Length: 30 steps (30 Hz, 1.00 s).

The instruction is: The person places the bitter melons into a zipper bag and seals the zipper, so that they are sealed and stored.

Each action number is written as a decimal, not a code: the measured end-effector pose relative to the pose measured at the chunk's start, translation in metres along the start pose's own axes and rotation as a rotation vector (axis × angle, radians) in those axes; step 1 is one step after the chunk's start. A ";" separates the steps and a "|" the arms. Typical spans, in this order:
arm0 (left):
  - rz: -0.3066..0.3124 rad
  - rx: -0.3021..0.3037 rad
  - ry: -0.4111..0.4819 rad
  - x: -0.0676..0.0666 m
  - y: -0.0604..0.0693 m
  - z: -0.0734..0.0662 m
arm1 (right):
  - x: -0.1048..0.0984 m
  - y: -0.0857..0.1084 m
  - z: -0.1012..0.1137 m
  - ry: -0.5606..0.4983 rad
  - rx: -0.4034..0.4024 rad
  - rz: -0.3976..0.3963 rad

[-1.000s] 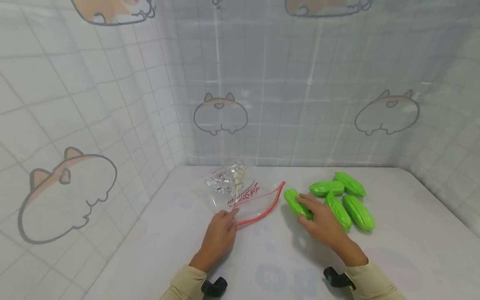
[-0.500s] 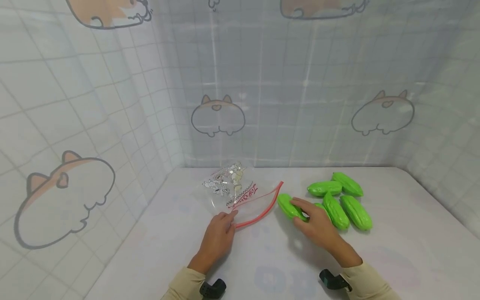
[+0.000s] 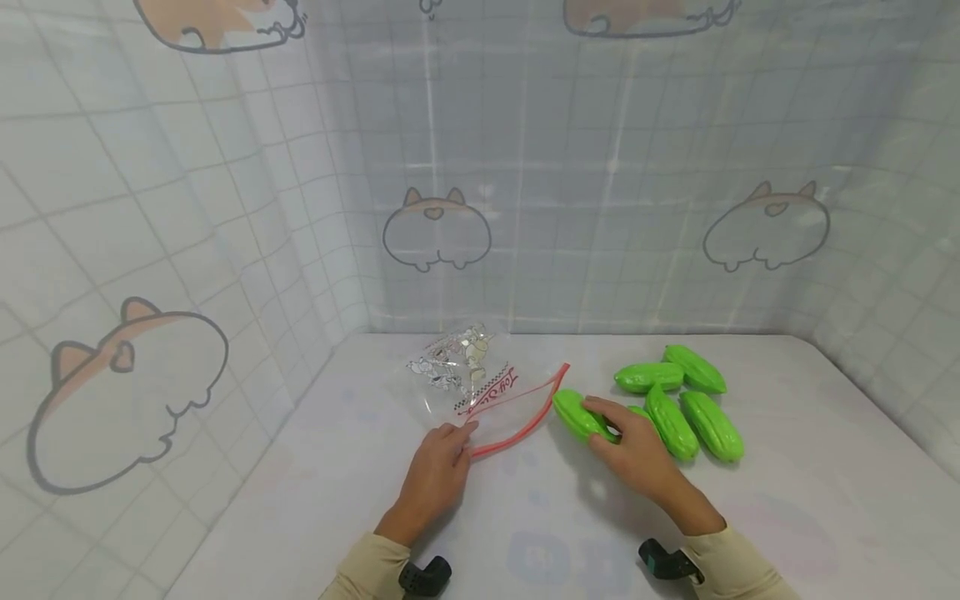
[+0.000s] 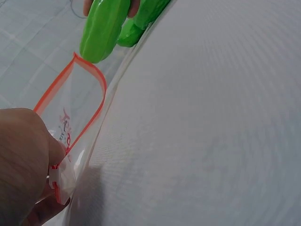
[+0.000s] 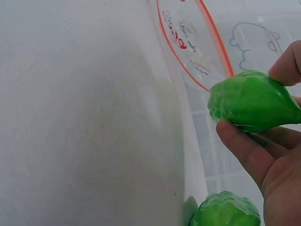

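A clear zip bag with a red rim and printed pictures lies on the table, its mouth spread open toward the right. My left hand pinches the near corner of that rim between thumb and fingers; the left wrist view shows the grip closely at the red edge. In my right hand is a green, ridged, cucumber-shaped toy vegetable, gripped between thumb and fingers. Its free end points at the bag's mouth, close to the rim, as the right wrist view of the toy vegetable also shows.
Several more green toy vegetables lie grouped right of my right hand, one partly hidden behind it. White tiled-pattern sheeting with dog drawings walls the table at the back and both sides.
My right hand has carried the green toy vegetable left and slightly toward me, nearer the bag's mouth, mostly in the first half second. My left hand keeps its hold on the rim.
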<state>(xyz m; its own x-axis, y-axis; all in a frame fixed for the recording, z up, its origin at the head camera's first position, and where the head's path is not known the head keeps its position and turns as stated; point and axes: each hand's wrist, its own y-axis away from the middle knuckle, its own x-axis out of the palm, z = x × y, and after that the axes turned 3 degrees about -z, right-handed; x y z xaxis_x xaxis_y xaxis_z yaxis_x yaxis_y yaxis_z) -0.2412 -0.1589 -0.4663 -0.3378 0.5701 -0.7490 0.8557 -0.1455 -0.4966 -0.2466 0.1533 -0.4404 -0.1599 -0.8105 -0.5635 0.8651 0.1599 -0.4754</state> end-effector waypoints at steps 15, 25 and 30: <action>0.007 0.016 -0.023 0.002 -0.001 0.001 | -0.005 0.005 0.002 -0.034 0.051 -0.014; 0.008 0.007 -0.062 0.002 0.001 0.001 | -0.006 0.007 0.002 -0.104 0.090 0.000; -0.017 0.039 -0.079 0.002 0.000 0.002 | -0.006 0.007 0.003 -0.153 0.092 0.020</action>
<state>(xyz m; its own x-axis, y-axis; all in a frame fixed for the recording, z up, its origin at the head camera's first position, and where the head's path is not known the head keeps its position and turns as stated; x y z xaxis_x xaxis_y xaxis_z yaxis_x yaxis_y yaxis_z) -0.2422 -0.1593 -0.4687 -0.3830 0.5077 -0.7717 0.8344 -0.1683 -0.5248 -0.2382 0.1579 -0.4385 -0.0745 -0.8850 -0.4596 0.9082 0.1301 -0.3978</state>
